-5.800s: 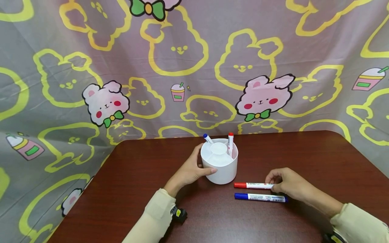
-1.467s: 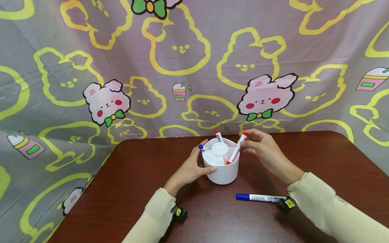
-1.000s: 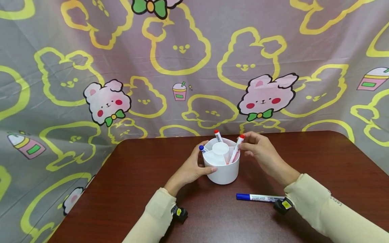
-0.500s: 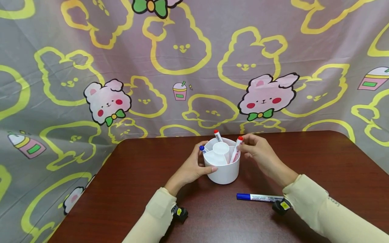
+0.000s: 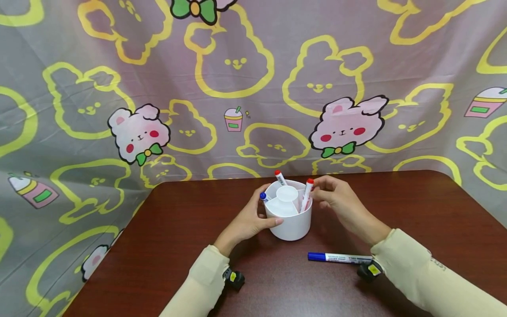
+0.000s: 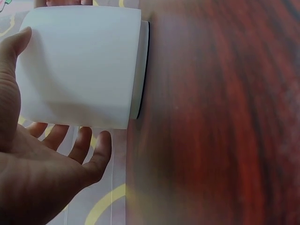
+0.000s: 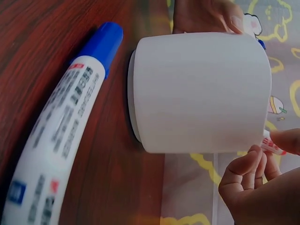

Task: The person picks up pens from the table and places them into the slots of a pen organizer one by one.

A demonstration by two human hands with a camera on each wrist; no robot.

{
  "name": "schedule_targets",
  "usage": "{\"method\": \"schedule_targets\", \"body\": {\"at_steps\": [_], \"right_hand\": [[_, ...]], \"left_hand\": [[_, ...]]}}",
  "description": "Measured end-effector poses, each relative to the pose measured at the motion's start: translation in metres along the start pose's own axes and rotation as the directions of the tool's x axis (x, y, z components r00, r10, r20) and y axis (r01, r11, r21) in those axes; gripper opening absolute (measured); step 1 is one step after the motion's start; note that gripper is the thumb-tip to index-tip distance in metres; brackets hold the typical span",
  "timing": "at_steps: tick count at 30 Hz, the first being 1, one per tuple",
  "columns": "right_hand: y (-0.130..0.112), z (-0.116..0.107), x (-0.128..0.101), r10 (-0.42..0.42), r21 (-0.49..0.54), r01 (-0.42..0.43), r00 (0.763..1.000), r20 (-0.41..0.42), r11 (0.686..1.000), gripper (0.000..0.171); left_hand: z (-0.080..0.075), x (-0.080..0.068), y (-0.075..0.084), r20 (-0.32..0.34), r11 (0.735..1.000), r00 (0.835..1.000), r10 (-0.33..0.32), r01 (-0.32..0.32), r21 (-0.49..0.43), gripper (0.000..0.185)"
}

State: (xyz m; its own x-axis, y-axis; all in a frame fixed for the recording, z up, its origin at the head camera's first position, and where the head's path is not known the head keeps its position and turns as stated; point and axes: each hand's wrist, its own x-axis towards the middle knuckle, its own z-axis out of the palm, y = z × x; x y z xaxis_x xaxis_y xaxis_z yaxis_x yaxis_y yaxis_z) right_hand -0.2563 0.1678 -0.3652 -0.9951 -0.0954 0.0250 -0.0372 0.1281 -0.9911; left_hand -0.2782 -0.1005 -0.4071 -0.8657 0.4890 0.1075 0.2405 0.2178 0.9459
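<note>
- The left hand has not moved since a half second ago: thumb and fingers curl round the left wall of the white pen holder, so its grip is closed on the holder.
- Just above that grip, a blue-capped marker leans out of the holder's left compartment, as before.
- Beyond the holder's round middle cup, a red-capped marker has tilted slightly further left than a half second ago.
- Right of the middle cup, a second red-capped marker stands more upright and a little deeper in its compartment than earlier.
- The right hand pinches this marker near its cap; in the right wrist view the fingertips close on its printed barrel, so the grip holds the marker.
- Below the right grip, well apart, a blue marker lies flat on the counter, unmoved.
- Its label shows red and blue print, probably too blurred to read.
</note>
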Motion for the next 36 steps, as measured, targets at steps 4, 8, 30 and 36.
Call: {"method": "schedule_targets", "body": {"at_steps": [4,8,30,36], "right_hand": [[0.001,-0.009,-0.006,-0.003,-0.025,0.003,1.000,0.004,1.000,0.033],[0.004,-0.018,-0.013,-0.007,-0.013,0.008,1.000,0.026,1.000,0.025],[0.028,-0.054,-0.052,0.094,-0.098,-0.086,0.993,0.076,0.991,0.033],[0.041,-0.063,-0.065,0.113,-0.192,-0.087,0.985,0.131,0.978,0.042]], "left_hand": [[0.000,0.000,0.001,-0.004,1.000,1.000,0.006,-0.006,0.021,0.097],[0.000,-0.001,0.001,-0.021,0.998,1.000,-0.011,0.012,0.066,0.099],[0.001,-0.001,0.003,0.008,0.999,1.000,-0.030,0.031,-0.017,0.091],[-0.001,-0.001,0.003,-0.009,1.000,1.000,-0.024,0.024,-0.003,0.091]]}}
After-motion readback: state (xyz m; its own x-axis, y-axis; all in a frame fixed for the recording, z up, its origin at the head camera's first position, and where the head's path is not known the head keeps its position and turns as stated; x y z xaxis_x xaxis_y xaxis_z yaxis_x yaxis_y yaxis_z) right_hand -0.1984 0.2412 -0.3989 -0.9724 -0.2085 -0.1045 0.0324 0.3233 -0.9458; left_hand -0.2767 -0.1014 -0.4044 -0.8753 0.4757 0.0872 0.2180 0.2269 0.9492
